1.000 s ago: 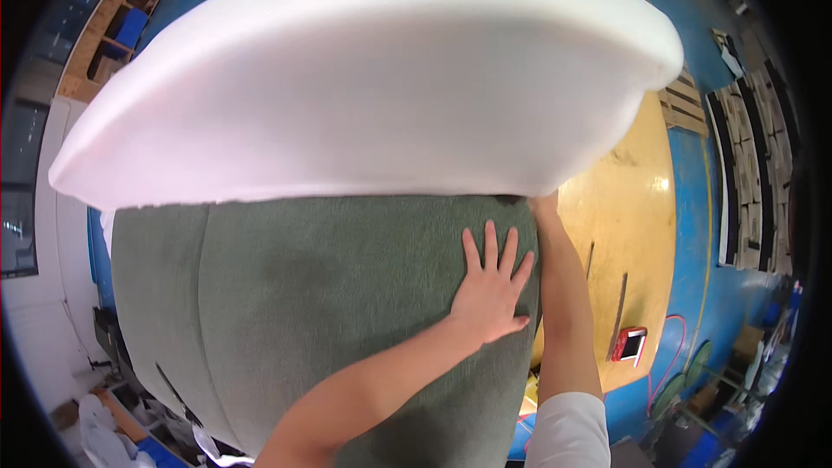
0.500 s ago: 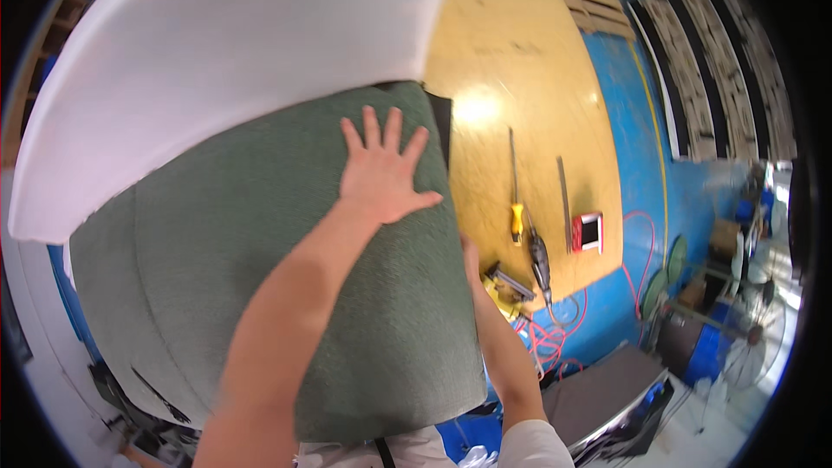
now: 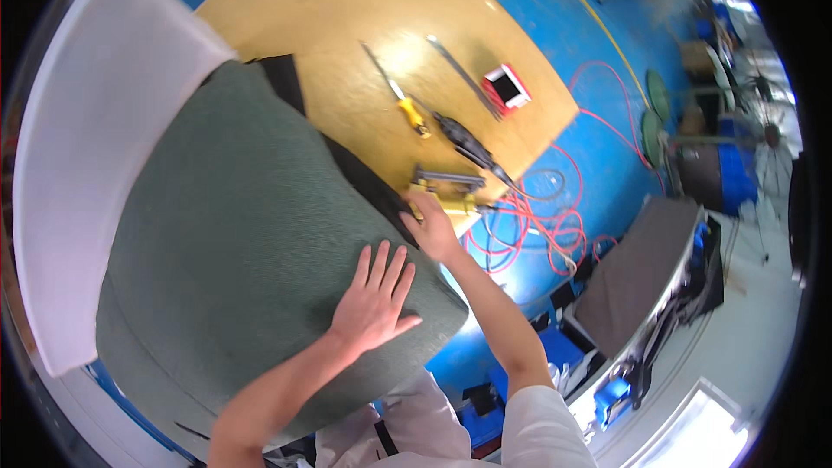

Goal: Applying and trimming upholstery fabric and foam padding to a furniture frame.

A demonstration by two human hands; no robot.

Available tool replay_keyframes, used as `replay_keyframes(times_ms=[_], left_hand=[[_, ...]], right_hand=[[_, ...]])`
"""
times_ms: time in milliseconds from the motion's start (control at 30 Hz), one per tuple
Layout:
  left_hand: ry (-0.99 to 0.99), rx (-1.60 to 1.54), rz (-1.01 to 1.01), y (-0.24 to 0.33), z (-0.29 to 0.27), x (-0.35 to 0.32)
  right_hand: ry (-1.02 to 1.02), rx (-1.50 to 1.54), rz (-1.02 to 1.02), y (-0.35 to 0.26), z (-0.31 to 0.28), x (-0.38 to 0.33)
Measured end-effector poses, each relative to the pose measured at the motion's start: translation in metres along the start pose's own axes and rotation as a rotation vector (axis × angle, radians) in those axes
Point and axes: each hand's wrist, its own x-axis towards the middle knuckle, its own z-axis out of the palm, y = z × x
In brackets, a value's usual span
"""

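Note:
A large dark green upholstered cushion piece (image 3: pixel 234 191), with a white curved panel (image 3: pixel 95 113) along its far left edge, fills the space before me. My left hand (image 3: pixel 371 303) lies flat on the cushion near its right front corner, fingers spread. Just past the cushion's right edge, my right hand (image 3: pixel 433 227) has its fingers curled round the yellow part of a yellow and black staple gun (image 3: pixel 455 204) lying at the table's near corner. A strip of black cloth (image 3: pixel 362 180) hangs out along the cushion's right side, beside my right thumb.
On the wooden table (image 3: pixel 347 0) lie a yellow-handled screwdriver (image 3: pixel 414 117), a metal strip (image 3: pixel 464 76), a black power tool (image 3: pixel 468 143) and a red-and-white box (image 3: pixel 506 89). Red hoses (image 3: pixel 542 225) coil on the blue floor. A grey padded panel (image 3: pixel 637 273) stands at right.
My view has swung to the right. My left hand has slid toward me along the cushion, staying flat. My right hand has come into sight and closed on the staple gun.

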Motion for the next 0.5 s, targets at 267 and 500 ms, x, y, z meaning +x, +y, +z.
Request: replay_keyframes(times_ms=[267, 500], left_hand=[[-0.207, 0.141, 0.316, 0.05, 0.026, 0.05], [-0.183, 0.073, 0.394, 0.061, 0.048, 0.079]], right_hand=[[0.179, 1.146, 1.066, 0.034, 0.033, -0.221], [0.448, 0.786, 1.097, 0.063, 0.095, -0.212]])
